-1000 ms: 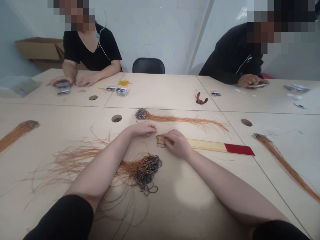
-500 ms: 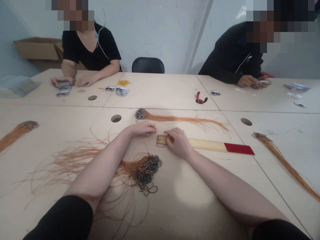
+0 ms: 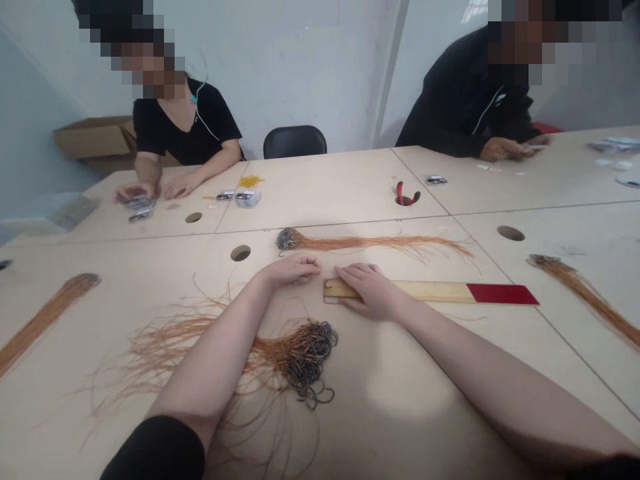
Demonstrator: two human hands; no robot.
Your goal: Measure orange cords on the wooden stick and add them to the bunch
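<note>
My left hand [image 3: 294, 269] rests on the table with its fingers curled together in a pinch; what it holds is too small to make out. My right hand [image 3: 369, 291] lies flat over the left end of a long wooden strip [image 3: 440, 291] with a red right end, fingers stretched out and pressing it down. Under my left forearm lies a loose tangle of orange lines with dark hooks [image 3: 295, 353]. A tidy bundle of the same hooked lines [image 3: 350, 242] lies just beyond my hands.
More orange bundles lie at the far left [image 3: 45, 317] and far right [image 3: 585, 290]. Red pliers [image 3: 406, 197] sit in a table hole. Two other people in black sit across, handling small packets [image 3: 247, 197]. A black chair [image 3: 295, 141] and cardboard box [image 3: 93, 137] stand behind.
My right hand has flattened from a curled grip onto the strip's end. The head camera has tilted, shifting the scene. My left hand keeps its pinch.
</note>
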